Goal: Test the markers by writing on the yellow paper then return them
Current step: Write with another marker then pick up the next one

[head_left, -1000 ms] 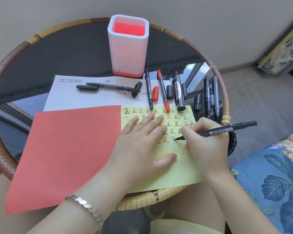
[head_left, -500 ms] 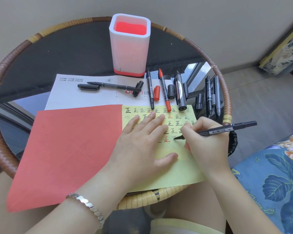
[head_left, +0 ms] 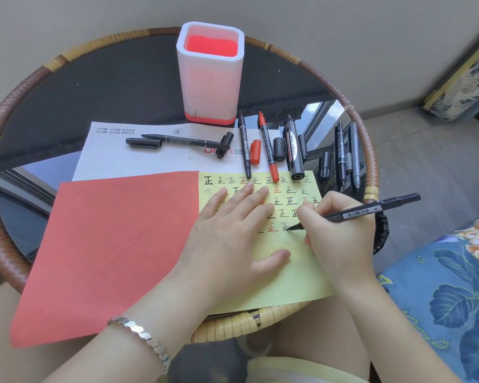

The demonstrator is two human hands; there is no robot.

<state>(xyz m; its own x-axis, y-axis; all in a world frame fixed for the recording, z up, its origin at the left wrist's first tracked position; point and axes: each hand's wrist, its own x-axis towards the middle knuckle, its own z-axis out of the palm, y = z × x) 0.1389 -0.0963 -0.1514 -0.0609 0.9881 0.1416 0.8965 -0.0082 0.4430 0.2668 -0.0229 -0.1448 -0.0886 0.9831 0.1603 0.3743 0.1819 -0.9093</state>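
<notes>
Yellow paper point(head_left: 296, 275) sits at the table's 5 o'clock. Its near edge overhangs the wicker rim point(head_left: 0, 217), and black and red 正 marks run in rows across its top half.

My left hand point(head_left: 233, 230) lies flat on the paper, fingers straight and a little spread, pressing it down. It grasps nothing. A silver bracelet point(head_left: 141, 335) is on that wrist.

My right hand point(head_left: 340, 230) is curled round a black marker point(head_left: 371, 210), pinching it low near the nib. The nib touches the paper at the end of the lowest row of marks, and the barrel slants out toward 2 o'clock, past the rim.

Red paper point(head_left: 108, 244) covers 7 to 9 o'clock, its right edge meeting the yellow sheet; I cannot tell which overlaps.

A white printed sheet point(head_left: 122, 158) lies under both, at 10 to 11 o'clock. An uncapped thin black pen point(head_left: 186, 140) lies crosswise on it, with black caps by each end.

A white pen holder point(head_left: 210, 73) with a red inside and base stands upright at 12 o'clock.

Just below the holder three markers lie side by side, their near ends reaching the yellow paper's top edge:
- a slim black marker point(head_left: 244, 145)
- a red marker point(head_left: 267, 147), with a red cap point(head_left: 255, 152) to its left
- a fat black marker point(head_left: 293, 150)

More dark markers point(head_left: 346, 153) lie on the glass at 2 to 3 o'clock. A blue floral cushion point(head_left: 454, 286) sits off the table at 4 o'clock.
</notes>
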